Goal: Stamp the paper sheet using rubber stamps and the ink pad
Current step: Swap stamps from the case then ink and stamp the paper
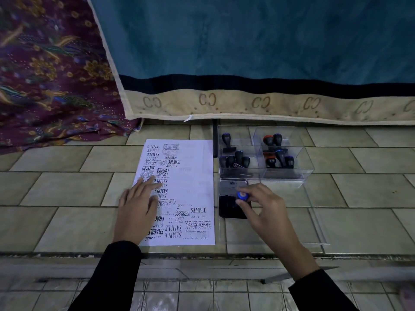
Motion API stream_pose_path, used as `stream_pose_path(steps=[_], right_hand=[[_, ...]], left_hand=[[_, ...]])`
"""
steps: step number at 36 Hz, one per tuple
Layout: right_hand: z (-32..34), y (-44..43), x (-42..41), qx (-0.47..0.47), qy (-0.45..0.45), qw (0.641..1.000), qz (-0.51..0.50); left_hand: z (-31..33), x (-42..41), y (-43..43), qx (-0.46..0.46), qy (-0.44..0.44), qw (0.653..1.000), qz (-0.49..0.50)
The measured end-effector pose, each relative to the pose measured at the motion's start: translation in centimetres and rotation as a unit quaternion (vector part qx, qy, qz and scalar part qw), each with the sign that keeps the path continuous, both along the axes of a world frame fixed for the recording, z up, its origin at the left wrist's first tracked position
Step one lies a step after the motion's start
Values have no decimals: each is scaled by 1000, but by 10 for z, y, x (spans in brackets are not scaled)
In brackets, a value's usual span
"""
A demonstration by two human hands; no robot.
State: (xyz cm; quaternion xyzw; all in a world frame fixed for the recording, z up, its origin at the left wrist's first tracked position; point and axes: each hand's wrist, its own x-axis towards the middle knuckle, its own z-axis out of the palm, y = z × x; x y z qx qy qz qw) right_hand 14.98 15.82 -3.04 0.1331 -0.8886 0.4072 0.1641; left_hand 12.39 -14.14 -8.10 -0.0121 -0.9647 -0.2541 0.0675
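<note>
On tiled floor | 1 paper sheet (179, 191) under flat left hand (137, 209) | right hand (265, 212) grip clamped on 1 stamp (242, 195) over 1 ink pad (231, 207)

The scene was dim and cool-toned, lit softly from above with no hard shadows. The white printed paper sheet (179, 191) at centre was the brightest area. Wide-angle distortion bowed the beige floor tiles (56, 187) toward the frame edges. The clear plastic compartment box (262, 153) at right of centre showed faint glare, and the lower edge looked soft
</note>
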Motion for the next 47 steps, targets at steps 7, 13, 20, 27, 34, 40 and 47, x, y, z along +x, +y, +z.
stream_pose_path(steps=[7, 13, 20, 27, 34, 40, 47], right_hand=[[2, -5, 4, 22, 10, 1000, 10], [1, -9, 7, 59, 6, 998, 31], [6, -9, -4, 54, -16, 998, 25], [3, -7, 12, 59, -22, 997, 37], [13, -11, 1, 63, -62, 995, 38], [24, -55, -15, 21, -33, 995, 96], [14, -93, -34, 46, -50, 988, 141]], left_hand=[[1, 0, 1, -2, -4, 1000, 3], [2, 1, 0, -4, -4, 1000, 2], [1, 0, 0, -7, 2, 1000, -1], [1, 0, 1, -6, 1, 1000, 1], [0, 0, 0, -4, 4, 1000, 0], [-1, -1, -1, -3, 10, 1000, 0], [-2, -2, -1, -4, 4, 1000, 4]])
